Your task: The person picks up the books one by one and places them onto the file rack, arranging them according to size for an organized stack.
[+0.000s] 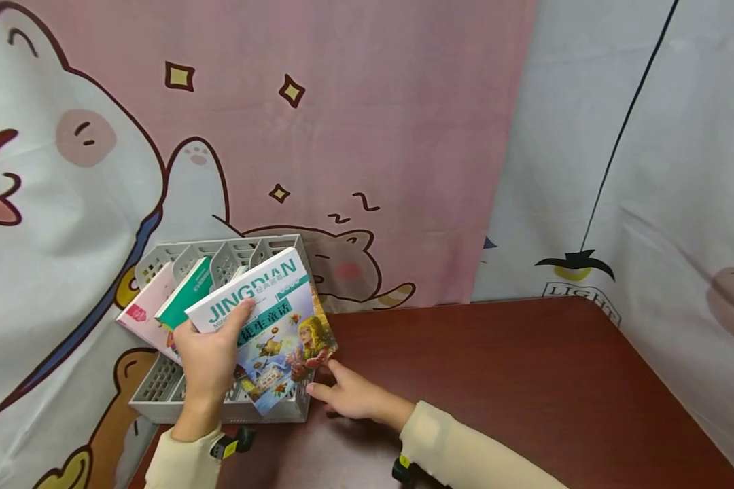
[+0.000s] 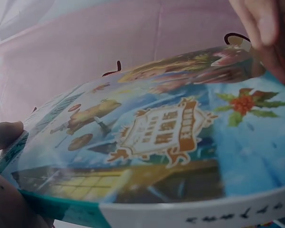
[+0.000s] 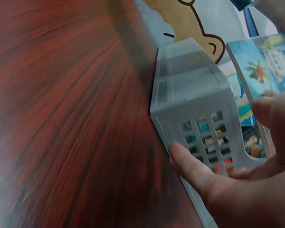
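My left hand (image 1: 211, 356) grips a paperback children's book (image 1: 281, 319) by its left edge, thumb across the cover, with the book tilted over a grey plastic organizer (image 1: 251, 411). The cover has teal lettering and a yellow-haired figure; the white and teal spine shows in the left wrist view. My right hand (image 1: 351, 394) is at the book's lower right edge. In the right wrist view one extended finger (image 3: 194, 168) lies along the organizer's perforated side, while another digit overlaps the book's edge. Inside the organizer lean a green book (image 1: 186, 295) and a pink book (image 1: 149, 309).
The organizer has several upright dividers (image 1: 223, 261) and stands at the left end of a reddish-brown table (image 1: 477, 380). Behind it hangs a pink and white cartoon cloth (image 1: 373, 136). A pale cloth (image 1: 667, 170) covers the right side.
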{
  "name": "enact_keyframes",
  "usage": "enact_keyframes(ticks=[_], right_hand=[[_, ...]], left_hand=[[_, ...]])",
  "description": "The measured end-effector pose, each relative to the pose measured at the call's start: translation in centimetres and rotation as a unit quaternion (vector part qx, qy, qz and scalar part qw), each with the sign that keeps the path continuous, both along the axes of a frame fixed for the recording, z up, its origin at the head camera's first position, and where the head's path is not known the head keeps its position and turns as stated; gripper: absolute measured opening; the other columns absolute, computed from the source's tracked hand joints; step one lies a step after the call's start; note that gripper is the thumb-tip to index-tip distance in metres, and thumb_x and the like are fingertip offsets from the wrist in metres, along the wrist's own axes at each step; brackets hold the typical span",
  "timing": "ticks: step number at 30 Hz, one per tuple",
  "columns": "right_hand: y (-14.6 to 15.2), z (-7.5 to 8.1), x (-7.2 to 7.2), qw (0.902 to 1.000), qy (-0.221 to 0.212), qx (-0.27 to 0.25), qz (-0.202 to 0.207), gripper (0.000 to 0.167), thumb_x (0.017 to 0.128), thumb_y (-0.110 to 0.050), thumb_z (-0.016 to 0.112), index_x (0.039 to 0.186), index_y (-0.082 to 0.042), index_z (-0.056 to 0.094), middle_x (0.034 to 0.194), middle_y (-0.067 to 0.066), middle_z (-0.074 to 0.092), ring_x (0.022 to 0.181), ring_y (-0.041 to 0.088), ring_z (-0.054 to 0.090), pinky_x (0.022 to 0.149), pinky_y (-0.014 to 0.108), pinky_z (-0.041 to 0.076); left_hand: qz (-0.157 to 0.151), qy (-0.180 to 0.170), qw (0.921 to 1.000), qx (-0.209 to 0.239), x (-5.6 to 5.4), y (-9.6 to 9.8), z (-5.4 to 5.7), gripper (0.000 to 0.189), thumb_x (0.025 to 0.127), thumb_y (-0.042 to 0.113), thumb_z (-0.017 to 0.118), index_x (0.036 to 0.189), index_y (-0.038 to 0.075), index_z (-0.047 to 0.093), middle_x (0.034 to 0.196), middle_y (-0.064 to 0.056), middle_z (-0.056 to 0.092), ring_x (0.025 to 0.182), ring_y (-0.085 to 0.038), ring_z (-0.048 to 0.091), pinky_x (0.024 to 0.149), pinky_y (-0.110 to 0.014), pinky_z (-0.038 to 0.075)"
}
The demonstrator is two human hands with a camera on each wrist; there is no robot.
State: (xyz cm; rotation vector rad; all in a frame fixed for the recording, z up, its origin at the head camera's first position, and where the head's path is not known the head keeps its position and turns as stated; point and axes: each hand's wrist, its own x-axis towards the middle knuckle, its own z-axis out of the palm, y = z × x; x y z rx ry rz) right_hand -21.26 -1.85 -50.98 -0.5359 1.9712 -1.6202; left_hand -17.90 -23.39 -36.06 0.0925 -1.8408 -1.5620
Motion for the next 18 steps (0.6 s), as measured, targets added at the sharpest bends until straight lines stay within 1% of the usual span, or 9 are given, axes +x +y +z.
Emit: enact_keyframes(ticks=[1, 4, 7, 9, 11, 12, 14, 16, 18], right_hand=[[-0.4, 0.2, 0.0, 0.9998, 0.011, 0.014, -0.003, 0.07, 0.11, -0.04, 0.069, 0.165, -0.007, 0.04, 0.157, 0.026, 0.059, 0.111, 0.04, 0.081, 0.095, 0.051, 0.066], [-1.3, 0.6, -0.2, 0.9988, 0.024, 0.04, -0.015, 0.074, 0.11, -0.05, 0.067, 0.165, -0.009, 0.042, 0.145, 0.025, 0.067, 0.108, 0.037, 0.08, 0.094, 0.049, 0.065], [-2.1, 0.9, -0.3, 0.9976, 0.027, 0.06, -0.02, 0.079, 0.11, -0.057, 0.063, 0.167, -0.009, 0.041, 0.158, 0.024, 0.06, 0.13, 0.04, 0.072, 0.107, 0.056, 0.059], [-2.5, 1.0, -0.4, 0.9969, 0.022, 0.07, -0.027, 0.085, 0.108, -0.059, 0.064, 0.17, -0.007, 0.037, 0.167, 0.023, 0.052, 0.147, 0.042, 0.06, 0.117, 0.061, 0.052], [-2.8, 1.1, -0.4, 0.9953, 0.033, 0.082, -0.04, 0.092, 0.107, -0.059, 0.066, 0.173, -0.005, 0.031, 0.177, 0.021, 0.04, 0.159, 0.041, 0.048, 0.125, 0.062, 0.045], [-3.0, 1.1, -0.5, 0.9951, 0.038, 0.079, -0.047, 0.09, 0.106, -0.057, 0.068, 0.172, -0.005, 0.035, 0.175, 0.021, 0.042, 0.158, 0.041, 0.049, 0.125, 0.063, 0.045], [-3.3, 1.1, -0.5, 0.9941, 0.044, 0.082, -0.055, 0.091, 0.105, -0.056, 0.07, 0.172, -0.005, 0.035, 0.177, 0.02, 0.04, 0.162, 0.041, 0.043, 0.127, 0.062, 0.043], [-3.6, 1.0, -0.4, 0.9924, 0.058, 0.093, -0.056, 0.09, 0.105, -0.053, 0.07, 0.171, -0.004, 0.035, 0.176, 0.021, 0.041, 0.161, 0.041, 0.044, 0.127, 0.062, 0.044], [-3.9, 1.0, -0.3, 0.9919, 0.058, 0.101, -0.051, 0.09, 0.105, -0.053, 0.07, 0.172, -0.004, 0.034, 0.178, 0.02, 0.038, 0.163, 0.04, 0.042, 0.128, 0.061, 0.043]], left_hand=[[0.008, 0.003, 1.0, -0.004, 0.0, -0.1, 0.0, 0.028, 0.093, 0.027, 0.093, 0.109, 0.006, 0.085, 0.087, 0.008, 0.086, 0.071, -0.013, 0.083, 0.06, -0.027, 0.066], [0.025, 0.006, 0.9996, -0.012, 0.1, -0.4, -0.1, 0.027, 0.092, 0.028, 0.093, 0.108, 0.007, 0.085, 0.086, 0.01, 0.085, 0.07, -0.012, 0.083, 0.06, -0.026, 0.065], [0.031, 0.006, 0.9993, -0.018, 0.2, -0.5, -0.2, 0.027, 0.093, 0.028, 0.093, 0.109, 0.008, 0.085, 0.087, 0.011, 0.085, 0.071, -0.011, 0.083, 0.06, -0.025, 0.065], [0.03, 0.007, 0.9993, -0.021, 0.2, -0.6, -0.3, 0.027, 0.093, 0.028, 0.092, 0.111, 0.009, 0.085, 0.088, 0.012, 0.085, 0.072, -0.01, 0.083, 0.061, -0.025, 0.065], [0.028, 0.01, 0.9994, -0.02, 0.3, -0.8, -0.3, 0.027, 0.094, 0.027, 0.091, 0.113, 0.009, 0.085, 0.09, 0.012, 0.086, 0.074, -0.01, 0.084, 0.063, -0.025, 0.066], [0.029, 0.013, 0.9992, -0.022, 0.3, -0.9, -0.2, 0.027, 0.094, 0.027, 0.091, 0.114, 0.009, 0.084, 0.091, 0.012, 0.086, 0.074, -0.01, 0.084, 0.063, -0.025, 0.066], [0.03, 0.02, 0.9991, -0.022, 0.3, -1.1, -0.2, 0.027, 0.095, 0.025, 0.091, 0.115, 0.008, 0.084, 0.092, 0.011, 0.086, 0.075, -0.01, 0.084, 0.063, -0.025, 0.066], [0.031, 0.026, 0.9989, -0.024, 0.3, -1.3, -0.1, 0.027, 0.095, 0.024, 0.09, 0.116, 0.008, 0.083, 0.093, 0.008, 0.086, 0.076, -0.01, 0.084, 0.064, -0.025, 0.066], [0.036, 0.029, 0.9986, -0.028, 0.4, -1.6, -0.2, 0.026, 0.095, 0.024, 0.09, 0.115, 0.008, 0.084, 0.094, 0.006, 0.087, 0.075, -0.01, 0.084, 0.063, -0.025, 0.065]])
